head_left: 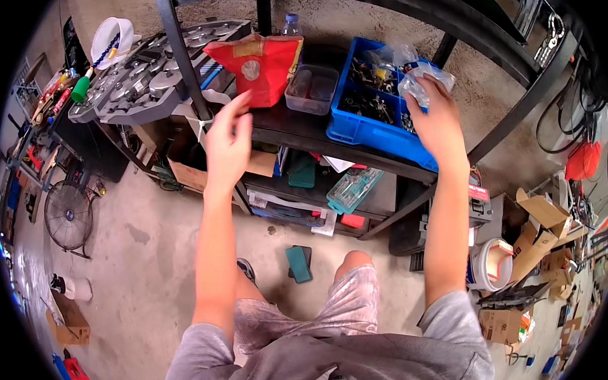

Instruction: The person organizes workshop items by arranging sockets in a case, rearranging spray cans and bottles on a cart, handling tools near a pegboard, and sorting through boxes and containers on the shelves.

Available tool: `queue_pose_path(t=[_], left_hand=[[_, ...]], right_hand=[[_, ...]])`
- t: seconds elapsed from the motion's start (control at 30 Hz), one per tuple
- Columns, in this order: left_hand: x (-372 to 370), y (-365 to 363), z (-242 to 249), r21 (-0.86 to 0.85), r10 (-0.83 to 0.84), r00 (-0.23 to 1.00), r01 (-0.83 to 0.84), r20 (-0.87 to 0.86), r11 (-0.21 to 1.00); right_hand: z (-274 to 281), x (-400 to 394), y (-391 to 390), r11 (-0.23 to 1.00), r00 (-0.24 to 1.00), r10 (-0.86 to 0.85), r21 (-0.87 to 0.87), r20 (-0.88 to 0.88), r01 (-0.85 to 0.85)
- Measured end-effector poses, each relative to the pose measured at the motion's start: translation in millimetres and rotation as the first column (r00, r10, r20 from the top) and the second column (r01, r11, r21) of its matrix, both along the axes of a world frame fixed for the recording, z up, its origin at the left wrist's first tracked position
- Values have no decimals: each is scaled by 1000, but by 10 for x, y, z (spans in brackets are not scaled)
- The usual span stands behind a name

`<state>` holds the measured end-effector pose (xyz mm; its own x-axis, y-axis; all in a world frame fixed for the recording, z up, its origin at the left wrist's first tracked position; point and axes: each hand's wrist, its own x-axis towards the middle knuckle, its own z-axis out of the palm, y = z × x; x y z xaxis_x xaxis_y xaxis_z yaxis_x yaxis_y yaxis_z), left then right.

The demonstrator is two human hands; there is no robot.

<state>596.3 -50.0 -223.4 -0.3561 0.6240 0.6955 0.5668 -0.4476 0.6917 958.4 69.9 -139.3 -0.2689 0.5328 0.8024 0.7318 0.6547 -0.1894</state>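
My right hand is over the right side of a blue divided bin, its fingers closed on a crumpled clear plastic bag. Small dark metal parts, perhaps screws or fittings, fill the bin's compartments, and another piece of clear plastic lies at its back. My left hand hangs in front of the shelf edge with thumb and fingers apart and nothing in it. Just beyond it stands a red bag. Between that bag and the bin sits a clear plastic box.
A grey metal casting lies left of the black shelf post. On the lower shelf rests a teal case. Two flat teal and dark pieces lie on the floor between my legs. A fan stands left; cardboard boxes are right.
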Motion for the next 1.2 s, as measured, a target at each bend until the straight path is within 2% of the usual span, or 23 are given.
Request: queue_pose_path(t=[0.07,0.13,0.17,0.2,0.23,0.27,0.33,0.47,0.53,0.67,0.7,0.87,0.97,1.0,1.07,1.13,1.2], left_hand=[[-185,-131,-568,209,137,962,-187,235,960],[-172,-189,-1057,45,350,937,-350,6,936],[-92,-138,-1125,-186,202,973,-219,-108,958],[-150,27,-1429,-105,125,925,-173,-358,979],[-152,94,-1620,-222,109,860,-248,-498,943],[-147,195,-1675,-334,49,846,-262,-531,906],[-239,419,-1881,-304,66,842,-265,-536,915],[-273,473,-1922,-332,34,866,-227,-498,915],[-247,427,-1868,-401,-24,887,-184,-462,897],[-67,265,-1881,-397,-16,928,-144,-373,906],[-37,197,-1915,-337,-2,934,-127,-358,933],[144,-88,-2029,-290,24,936,-133,-350,948],[176,-239,-2010,-293,19,936,-130,-352,947],[187,-306,-2003,-313,2,938,-117,-347,943],[182,-422,-1994,-329,2,940,-121,-340,937],[191,-569,-1885,-392,-40,933,-110,-356,913],[207,-721,-1772,-449,-48,932,-129,-360,884]], right_hand=[[-74,-109,-665,992,987,63,121,-150,-45],[-541,-145,-974,956,934,204,265,-294,-125],[-900,-174,-1119,977,896,198,152,-398,-149],[-1266,-225,-1221,983,849,178,45,-497,-180],[-1545,-321,-1281,971,852,143,-97,-503,-220],[-1781,-410,-1327,938,856,110,-232,-504,-257],[-2166,-467,-1476,823,891,105,-464,-443,-328],[-2597,-522,-1656,754,895,129,-545,-426,-368],[-2633,-567,-1686,704,903,152,-597,-402,-385],[-2553,-780,-1685,671,902,175,-623,-393,-402],[-2555,-836,-1677,651,893,182,-631,-411,-423],[-2368,-1190,-1534,644,884,225,-618,-409,-451],[-2228,-1504,-1374,669,863,97,-610,-495,-425],[-2164,-1600,-1329,664,864,103,-613,-493,-428],[-2069,-1771,-1246,704,873,-21,-627,-487,-334],[-2027,-1875,-1177,659,877,-45,-674,-479,-334],[-2034,-1946,-1151,639,941,-31,-731,-336,-240]])
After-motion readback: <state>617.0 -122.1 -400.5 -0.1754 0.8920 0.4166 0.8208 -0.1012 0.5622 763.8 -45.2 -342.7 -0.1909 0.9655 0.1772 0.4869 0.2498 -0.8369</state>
